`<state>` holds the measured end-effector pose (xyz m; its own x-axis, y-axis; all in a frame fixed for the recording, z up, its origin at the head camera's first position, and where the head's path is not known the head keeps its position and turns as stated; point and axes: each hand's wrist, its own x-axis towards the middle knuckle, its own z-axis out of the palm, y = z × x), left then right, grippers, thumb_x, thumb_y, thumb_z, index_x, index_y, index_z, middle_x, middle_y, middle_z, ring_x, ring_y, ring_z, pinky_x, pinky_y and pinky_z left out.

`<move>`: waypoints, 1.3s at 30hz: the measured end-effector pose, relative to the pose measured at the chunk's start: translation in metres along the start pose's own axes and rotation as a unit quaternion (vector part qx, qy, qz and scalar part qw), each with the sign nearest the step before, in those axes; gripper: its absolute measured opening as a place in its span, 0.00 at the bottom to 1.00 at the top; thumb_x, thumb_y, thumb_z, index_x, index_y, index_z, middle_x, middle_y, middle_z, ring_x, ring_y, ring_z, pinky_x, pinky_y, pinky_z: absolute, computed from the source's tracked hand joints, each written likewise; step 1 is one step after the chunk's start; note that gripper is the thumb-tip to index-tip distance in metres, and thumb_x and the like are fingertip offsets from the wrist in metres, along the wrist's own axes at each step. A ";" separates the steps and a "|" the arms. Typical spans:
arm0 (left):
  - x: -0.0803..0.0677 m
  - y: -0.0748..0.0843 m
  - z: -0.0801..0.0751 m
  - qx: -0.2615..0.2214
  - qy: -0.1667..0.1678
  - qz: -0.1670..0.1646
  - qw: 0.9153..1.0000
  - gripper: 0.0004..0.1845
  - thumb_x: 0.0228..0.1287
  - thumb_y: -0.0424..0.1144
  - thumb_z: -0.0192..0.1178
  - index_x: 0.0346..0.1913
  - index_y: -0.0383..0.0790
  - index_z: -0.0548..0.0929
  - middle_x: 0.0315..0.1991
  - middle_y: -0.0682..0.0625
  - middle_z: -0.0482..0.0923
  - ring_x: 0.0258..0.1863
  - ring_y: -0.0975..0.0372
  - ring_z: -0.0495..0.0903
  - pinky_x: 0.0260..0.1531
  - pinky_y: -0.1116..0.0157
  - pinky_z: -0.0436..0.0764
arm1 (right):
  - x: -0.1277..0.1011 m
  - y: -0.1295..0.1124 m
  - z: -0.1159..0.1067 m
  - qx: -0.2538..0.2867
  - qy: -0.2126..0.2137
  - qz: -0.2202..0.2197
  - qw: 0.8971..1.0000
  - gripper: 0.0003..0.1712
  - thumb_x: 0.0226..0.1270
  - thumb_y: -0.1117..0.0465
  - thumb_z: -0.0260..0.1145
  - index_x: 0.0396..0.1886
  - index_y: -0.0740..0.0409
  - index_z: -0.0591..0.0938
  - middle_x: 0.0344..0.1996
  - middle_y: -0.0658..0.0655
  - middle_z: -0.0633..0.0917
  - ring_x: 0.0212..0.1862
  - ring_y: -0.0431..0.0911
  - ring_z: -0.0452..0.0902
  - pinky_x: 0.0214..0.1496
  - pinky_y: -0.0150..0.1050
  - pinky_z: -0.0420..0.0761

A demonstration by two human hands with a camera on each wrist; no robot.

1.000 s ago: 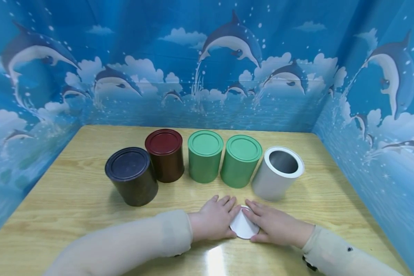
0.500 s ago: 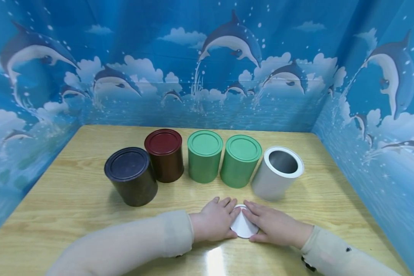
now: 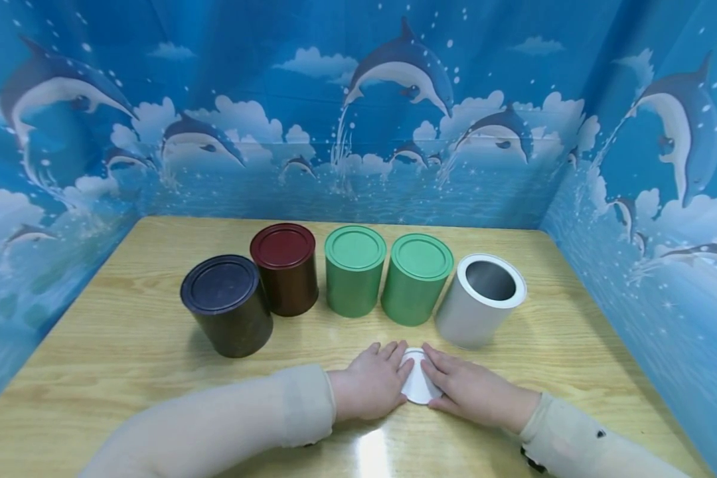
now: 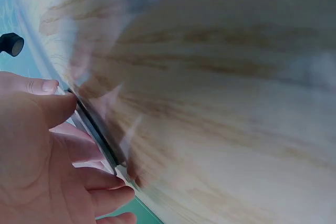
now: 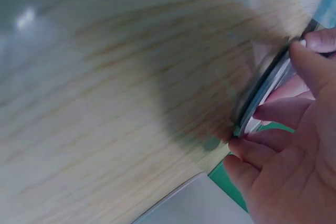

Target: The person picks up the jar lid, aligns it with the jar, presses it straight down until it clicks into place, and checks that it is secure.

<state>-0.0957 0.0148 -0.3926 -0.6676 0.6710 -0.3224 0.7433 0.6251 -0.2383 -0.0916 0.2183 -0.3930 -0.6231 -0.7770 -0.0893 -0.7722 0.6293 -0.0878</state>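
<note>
Between my two hands a white round lid (image 3: 419, 388) lies just above or on the wooden table. From the left, my left hand (image 3: 373, 384) holds the lid's edge with thumb and fingers; my right hand (image 3: 477, 392) grips it from the right. Fingers cover both sides of the lid in the head view. In the left wrist view the lid's dark-edged rim (image 4: 97, 135) shows nearly edge-on. The right wrist view has that rim (image 5: 265, 87) between thumb and fingers too. A white can (image 3: 465, 322), its top uncovered, stands beyond my right hand.
A black can (image 3: 230, 318), a dark red can (image 3: 287, 279) and two green cans (image 3: 354, 289) (image 3: 415, 292), all lidded, form an arc with the white one on the table (image 3: 125, 318). A blue dolphin-print curtain (image 3: 358, 179) encloses the back and sides.
The white lid has shifted slightly away from me and looks a little narrower between my hands. Both hands have moved slightly with it. The cans stay where they were.
</note>
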 end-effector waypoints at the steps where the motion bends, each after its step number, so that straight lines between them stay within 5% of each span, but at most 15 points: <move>1: 0.000 0.000 0.000 0.002 0.000 -0.002 1.000 0.34 0.68 0.62 0.39 0.72 0.49 0.58 0.72 0.46 0.52 0.69 0.57 0.55 0.63 0.57 0.62 | 0.000 0.000 0.001 0.000 0.002 0.002 1.000 0.36 0.67 0.46 0.57 0.60 0.73 0.71 0.62 0.73 0.65 0.61 0.61 0.67 0.57 0.51 0.72; 17: 0.004 0.001 -0.001 0.028 0.012 -0.009 0.999 0.32 0.70 0.59 0.41 0.69 0.44 0.63 0.70 0.42 0.56 0.67 0.54 0.60 0.62 0.59 0.63 | 0.002 -0.001 0.009 -0.004 0.049 0.012 0.999 0.33 0.66 0.52 0.60 0.58 0.76 0.71 0.61 0.77 0.65 0.60 0.64 0.66 0.57 0.53 0.72; 39: -0.001 -0.011 0.002 -0.064 0.047 0.025 0.997 0.30 0.73 0.53 0.39 0.71 0.41 0.60 0.71 0.46 0.53 0.68 0.52 0.56 0.66 0.58 0.56 | 0.005 0.000 -0.001 0.060 0.041 0.031 0.997 0.34 0.66 0.52 0.60 0.59 0.77 0.69 0.62 0.77 0.63 0.60 0.64 0.66 0.56 0.51 0.72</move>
<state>-0.1031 0.0067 -0.3914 -0.6350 0.7334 -0.2428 0.7686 0.6315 -0.1025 -0.0950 0.2147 -0.3927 -0.6806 -0.7325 -0.0176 -0.7148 0.6690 -0.2037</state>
